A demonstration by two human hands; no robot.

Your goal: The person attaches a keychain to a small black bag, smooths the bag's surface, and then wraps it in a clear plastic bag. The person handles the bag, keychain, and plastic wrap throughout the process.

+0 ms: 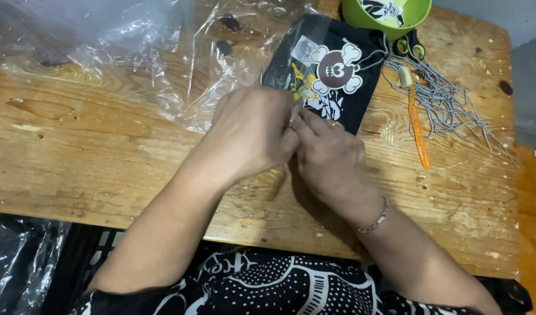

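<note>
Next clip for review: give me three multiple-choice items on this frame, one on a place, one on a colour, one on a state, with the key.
1. Where is the green bowl?
A. top edge of the table
B. on the person's lap
C. under the plastic sheet

2. What colour is the slim stick beside the cords?
A. blue
B. orange
C. white

3. How are the left hand and right hand placed?
A. far apart
B. meeting over the black pouch
C. off the table

Key: 1 A, it sits at the far edge; 2 B, plainly orange; 3 B, fingertips meet at the pouch's near edge.
</note>
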